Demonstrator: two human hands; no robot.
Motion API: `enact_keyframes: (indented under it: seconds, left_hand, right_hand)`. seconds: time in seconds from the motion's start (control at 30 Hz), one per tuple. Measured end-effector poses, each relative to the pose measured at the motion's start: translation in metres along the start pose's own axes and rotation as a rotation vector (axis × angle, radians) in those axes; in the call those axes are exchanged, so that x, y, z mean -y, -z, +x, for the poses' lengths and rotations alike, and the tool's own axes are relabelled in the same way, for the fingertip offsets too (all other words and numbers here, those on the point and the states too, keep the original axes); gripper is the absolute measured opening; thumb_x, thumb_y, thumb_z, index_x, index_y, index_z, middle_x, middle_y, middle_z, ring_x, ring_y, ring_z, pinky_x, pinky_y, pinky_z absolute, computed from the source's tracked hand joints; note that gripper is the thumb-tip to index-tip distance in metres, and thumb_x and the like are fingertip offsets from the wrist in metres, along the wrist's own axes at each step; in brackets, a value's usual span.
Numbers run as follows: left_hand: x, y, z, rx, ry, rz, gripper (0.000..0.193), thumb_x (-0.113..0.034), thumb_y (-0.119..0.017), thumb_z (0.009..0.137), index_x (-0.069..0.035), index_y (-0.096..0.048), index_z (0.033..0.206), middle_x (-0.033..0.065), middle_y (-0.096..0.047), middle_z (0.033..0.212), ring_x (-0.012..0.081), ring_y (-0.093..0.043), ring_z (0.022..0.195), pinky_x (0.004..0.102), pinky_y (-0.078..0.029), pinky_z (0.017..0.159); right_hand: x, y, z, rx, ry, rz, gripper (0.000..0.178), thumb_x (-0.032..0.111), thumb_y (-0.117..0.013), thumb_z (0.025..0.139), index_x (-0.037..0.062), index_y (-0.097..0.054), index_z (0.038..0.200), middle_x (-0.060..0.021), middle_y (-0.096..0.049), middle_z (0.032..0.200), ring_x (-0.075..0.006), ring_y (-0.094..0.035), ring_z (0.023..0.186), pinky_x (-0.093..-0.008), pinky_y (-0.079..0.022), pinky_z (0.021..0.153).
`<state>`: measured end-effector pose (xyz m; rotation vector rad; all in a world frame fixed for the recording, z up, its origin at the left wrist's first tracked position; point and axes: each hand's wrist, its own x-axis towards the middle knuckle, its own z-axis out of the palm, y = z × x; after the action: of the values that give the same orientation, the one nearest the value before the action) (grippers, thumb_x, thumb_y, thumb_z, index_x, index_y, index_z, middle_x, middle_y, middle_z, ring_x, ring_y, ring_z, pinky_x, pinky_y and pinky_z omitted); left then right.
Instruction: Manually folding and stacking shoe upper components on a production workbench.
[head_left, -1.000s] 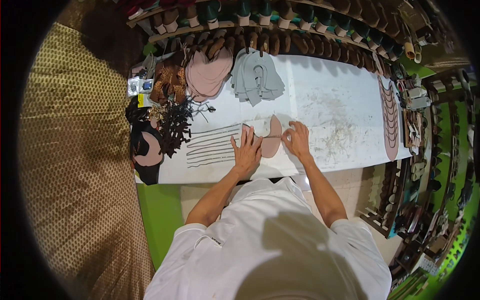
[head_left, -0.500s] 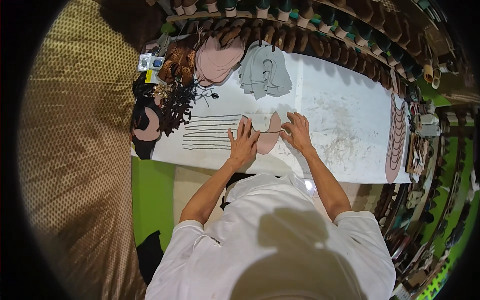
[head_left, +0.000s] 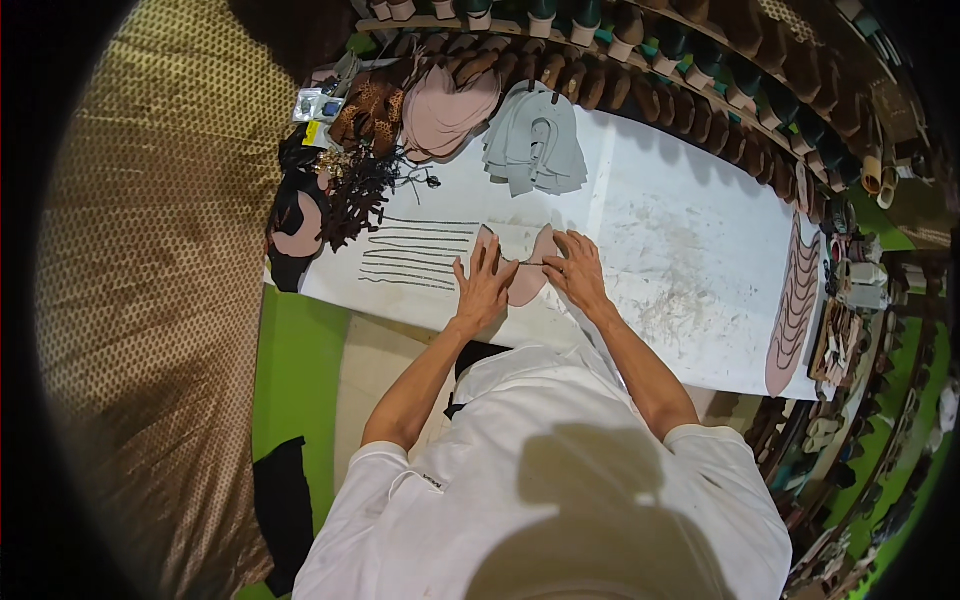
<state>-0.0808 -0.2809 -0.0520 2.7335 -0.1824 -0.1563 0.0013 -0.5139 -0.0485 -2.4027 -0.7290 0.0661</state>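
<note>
Left hand (head_left: 484, 284) flat, fingers spread, pressing down on pink leather piece (head_left: 524, 280) near front edge of white table (head_left: 690, 250). Right hand (head_left: 577, 270) also on piece, fingers bent together at thin dark strip (head_left: 533, 263) crossing it; whether pinched, cannot tell. Row of dark strips (head_left: 420, 255) just left of hands. Grey pieces (head_left: 535, 150) and pink stack (head_left: 445, 110) at back. Tan soles (head_left: 795, 300) far right.

Likely a shoe workshop, rows of shoe lasts (head_left: 640, 75), cut leather pieces (head_left: 445, 110), white worktable (head_left: 680, 220)
</note>
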Motion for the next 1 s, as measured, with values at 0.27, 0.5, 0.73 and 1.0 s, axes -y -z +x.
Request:
enact_keyframes:
  seconds: [0.27, 0.5, 0.73, 1.0]
  left_hand:
    - [-0.008, -0.004, -0.004, 0.002, 0.060, -0.006, 0.065, -0.009, -0.068, 0.085, -0.028, -0.058, 0.146, 0.0146, -0.015, 0.175, 0.0408, -0.012, 0.159, 0.0795, -0.011, 0.114]
    - [-0.006, -0.011, -0.006, -0.019, 0.082, -0.021, 0.063, -0.010, -0.065, 0.089, -0.028, -0.057, 0.148, 0.0132, -0.015, 0.175, 0.0407, -0.013, 0.159, 0.0800, -0.012, 0.113]
    - [-0.006, -0.010, -0.005, -0.012, 0.055, 0.023, 0.063, -0.011, -0.066, 0.088, -0.028, -0.056, 0.149, 0.0133, -0.017, 0.174, 0.0401, -0.015, 0.158, 0.0792, -0.013, 0.114]
    - [-0.017, 0.006, 0.009, 0.012, -0.026, 0.126, 0.054, -0.013, -0.071, 0.086, -0.017, -0.061, 0.139, 0.0139, -0.022, 0.172, 0.0397, -0.021, 0.156, 0.0781, -0.016, 0.113]
  right_hand:
    - [-0.007, -0.007, 0.011, 0.053, 0.063, -0.015, 0.012, 0.018, -0.077, 0.084, 0.0092, -0.081, 0.091, -0.0119, -0.059, 0.143, -0.0360, -0.046, 0.140, -0.0525, -0.031, 0.120]
    - [-0.010, -0.002, 0.028, 0.092, 0.065, 0.026, 0.010, 0.016, -0.076, 0.079, 0.0059, -0.077, 0.083, -0.0117, -0.060, 0.142, -0.0371, -0.044, 0.142, -0.0565, -0.025, 0.122]
    - [-0.012, -0.004, 0.032, 0.108, 0.035, 0.037, 0.008, 0.013, -0.075, 0.076, 0.0055, -0.077, 0.079, -0.0137, -0.059, 0.144, -0.0401, -0.041, 0.144, -0.0623, -0.020, 0.124]
    - [-0.019, -0.008, 0.035, 0.112, 0.022, 0.014, 0.010, 0.018, -0.077, 0.077, 0.0096, -0.080, 0.081, -0.0118, -0.058, 0.144, -0.0409, -0.039, 0.145, -0.0613, -0.019, 0.123]
